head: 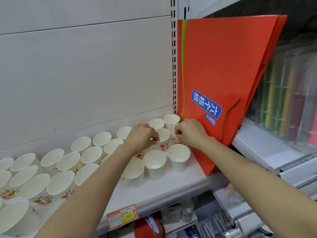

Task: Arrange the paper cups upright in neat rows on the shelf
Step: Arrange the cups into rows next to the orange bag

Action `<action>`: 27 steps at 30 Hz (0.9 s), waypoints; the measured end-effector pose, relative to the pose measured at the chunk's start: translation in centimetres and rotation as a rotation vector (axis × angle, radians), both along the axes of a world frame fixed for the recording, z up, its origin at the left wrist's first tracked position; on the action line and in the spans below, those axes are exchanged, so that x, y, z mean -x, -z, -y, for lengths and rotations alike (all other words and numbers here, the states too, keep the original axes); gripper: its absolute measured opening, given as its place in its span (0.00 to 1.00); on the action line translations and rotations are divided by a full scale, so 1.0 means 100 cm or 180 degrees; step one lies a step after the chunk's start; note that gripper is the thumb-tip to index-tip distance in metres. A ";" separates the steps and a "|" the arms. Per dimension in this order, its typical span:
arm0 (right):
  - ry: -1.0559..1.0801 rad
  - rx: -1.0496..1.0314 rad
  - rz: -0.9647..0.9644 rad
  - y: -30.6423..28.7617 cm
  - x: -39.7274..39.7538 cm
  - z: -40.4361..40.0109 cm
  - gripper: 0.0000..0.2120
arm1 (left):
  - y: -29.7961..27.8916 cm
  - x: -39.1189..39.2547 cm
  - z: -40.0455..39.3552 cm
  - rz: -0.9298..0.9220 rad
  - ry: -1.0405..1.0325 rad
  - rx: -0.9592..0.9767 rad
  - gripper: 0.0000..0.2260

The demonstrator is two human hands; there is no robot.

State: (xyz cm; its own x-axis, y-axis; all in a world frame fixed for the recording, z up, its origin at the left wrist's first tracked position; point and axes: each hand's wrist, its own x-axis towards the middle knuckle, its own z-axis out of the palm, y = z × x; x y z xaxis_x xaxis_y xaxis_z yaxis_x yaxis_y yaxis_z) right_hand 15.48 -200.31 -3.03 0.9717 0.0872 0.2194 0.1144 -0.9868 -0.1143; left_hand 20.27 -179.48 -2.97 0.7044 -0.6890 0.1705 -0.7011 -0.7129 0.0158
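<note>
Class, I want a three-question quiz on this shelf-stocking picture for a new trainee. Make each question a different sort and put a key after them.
1. True or false: the left hand and the right hand each pinch the rim of a separate paper cup.
2. Which thing leans at the right end of the shelf, beside the cups? A) a blue crate B) orange paper bags C) a glass jar
3. Fill in: every visible cup, such as the front right cup, stands with its opening facing ____.

Key: 1 true; the left grip is on the middle cup, the right on the cup beside the bags. 2 B. 3 up.
</note>
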 end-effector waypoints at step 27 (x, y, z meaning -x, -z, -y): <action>-0.0019 -0.0918 0.0542 -0.011 0.048 -0.001 0.06 | -0.019 0.034 -0.009 -0.0082 -0.0389 0.0584 0.05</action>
